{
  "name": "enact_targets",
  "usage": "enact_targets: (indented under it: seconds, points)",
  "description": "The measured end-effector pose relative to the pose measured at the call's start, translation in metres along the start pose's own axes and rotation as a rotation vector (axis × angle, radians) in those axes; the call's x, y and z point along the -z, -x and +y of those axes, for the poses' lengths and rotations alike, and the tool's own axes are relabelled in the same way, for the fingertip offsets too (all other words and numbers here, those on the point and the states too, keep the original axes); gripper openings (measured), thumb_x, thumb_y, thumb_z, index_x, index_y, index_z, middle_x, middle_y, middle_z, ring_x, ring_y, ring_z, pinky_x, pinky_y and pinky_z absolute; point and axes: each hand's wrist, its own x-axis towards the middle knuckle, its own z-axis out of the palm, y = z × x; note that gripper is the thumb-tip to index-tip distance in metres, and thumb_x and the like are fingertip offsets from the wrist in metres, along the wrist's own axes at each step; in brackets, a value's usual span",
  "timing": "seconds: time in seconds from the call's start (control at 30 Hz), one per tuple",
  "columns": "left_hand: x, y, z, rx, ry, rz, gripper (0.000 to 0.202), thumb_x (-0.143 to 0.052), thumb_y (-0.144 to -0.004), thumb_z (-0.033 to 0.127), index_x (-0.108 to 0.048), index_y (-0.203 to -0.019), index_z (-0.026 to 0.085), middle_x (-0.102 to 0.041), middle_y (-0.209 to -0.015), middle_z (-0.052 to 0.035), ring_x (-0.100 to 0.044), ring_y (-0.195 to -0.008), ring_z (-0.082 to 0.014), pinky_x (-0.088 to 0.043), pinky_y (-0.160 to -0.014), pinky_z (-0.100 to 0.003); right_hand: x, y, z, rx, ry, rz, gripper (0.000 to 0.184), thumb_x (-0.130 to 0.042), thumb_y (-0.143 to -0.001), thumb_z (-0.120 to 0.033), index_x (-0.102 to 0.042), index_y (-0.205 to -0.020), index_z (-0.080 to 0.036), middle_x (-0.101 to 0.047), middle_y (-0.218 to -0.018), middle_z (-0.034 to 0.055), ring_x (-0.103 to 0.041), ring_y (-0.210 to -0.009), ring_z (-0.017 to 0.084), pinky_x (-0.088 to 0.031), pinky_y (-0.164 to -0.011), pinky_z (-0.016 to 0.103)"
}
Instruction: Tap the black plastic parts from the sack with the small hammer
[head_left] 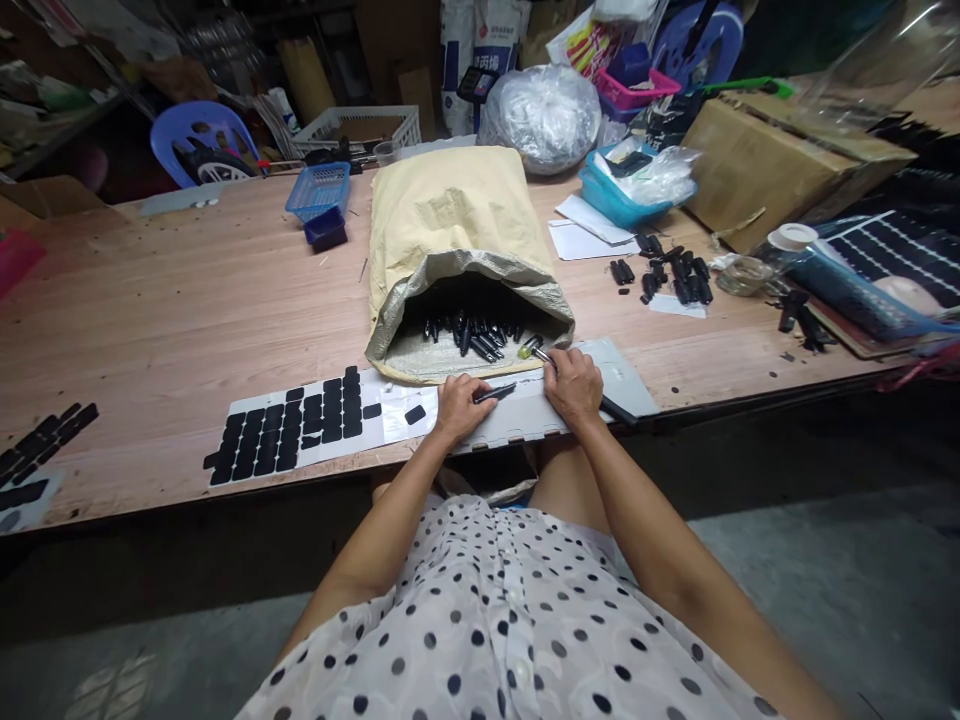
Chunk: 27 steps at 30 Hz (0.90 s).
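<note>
The wood-grain table (247, 280) bears a sack (465, 215) — and a carton (757, 165).

Inventory as read on my remote feed. Hands: two, one left hand (459, 405) and one right hand (574, 385). I register one pointed black piece (496, 393) at the left and one hammer-like tool (543, 355) at the right. Open cream sack (450, 195): one. Black tapered pieces (466, 336) inside it: many, overlapping; I cannot fix the figure. Containers on the table: one blue mesh basket (319, 188), one dark-blue bin (325, 231) beside it, one turquoise basin (626, 208), one large cardboard box (739, 175), one white-lidded jar (793, 237). Blue plastic chairs (169, 138): two. Printed white sacks (495, 45) in the background: two. Black rounded pads (266, 440): numerous, total unresolved.
</note>
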Motion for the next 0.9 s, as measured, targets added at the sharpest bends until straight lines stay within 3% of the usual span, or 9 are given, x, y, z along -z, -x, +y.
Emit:
enact_targets:
  seconds: [0.23, 0.43, 0.73, 0.9]
  points:
    - [0.001, 0.000, 0.008, 0.006, -0.004, 0.018, 0.015, -0.074, -0.081, 0.026, -0.077, -0.096, 0.026, -0.070, -0.098, -0.0035, -0.055, -0.104, -0.0260, -0.040, -0.096, -0.040, 0.024, 0.013, -0.005, 0.044, -0.183, 0.039, 0.041, -0.040, -0.098, -0.026, -0.067, -0.129, -0.024, -0.066, -0.100, 0.0105, -0.056, -0.095, 0.026, -0.044, -0.085, 0.036]
    - [0.000, -0.001, 0.011, 0.039, 0.007, 0.006, 0.017, -0.074, -0.082, 0.025, -0.077, -0.099, 0.027, -0.071, -0.100, -0.0027, -0.056, -0.104, -0.0255, -0.040, -0.096, -0.040, 0.042, 0.045, -0.026, 0.140, -0.429, -0.042, 0.041, -0.037, -0.101, -0.029, -0.068, -0.129, -0.025, -0.072, -0.107, 0.0093, -0.064, -0.099, 0.023, -0.051, -0.092, 0.037]
    - [-0.007, -0.003, 0.005, 0.018, 0.011, 0.024, 0.018, -0.075, -0.083, 0.028, -0.077, -0.100, 0.030, -0.069, -0.099, -0.0024, -0.055, -0.103, -0.0252, -0.039, -0.096, -0.040, 0.044, 0.064, -0.038, 0.109, -0.378, -0.096, 0.039, -0.041, -0.100, -0.028, -0.071, -0.126, -0.027, -0.070, -0.092, 0.0069, -0.065, -0.087, 0.022, -0.052, -0.080, 0.032]
    - [-0.007, -0.003, 0.007, 0.011, 0.009, 0.026, 0.017, -0.075, -0.083, 0.029, -0.077, -0.099, 0.029, -0.069, -0.099, -0.0026, -0.054, -0.104, -0.0255, -0.039, -0.096, -0.040, 0.047, 0.064, -0.041, 0.147, -0.390, -0.068, 0.039, -0.042, -0.100, -0.027, -0.070, -0.127, -0.026, -0.071, -0.096, 0.0072, -0.066, -0.092, 0.021, -0.052, -0.083, 0.031]
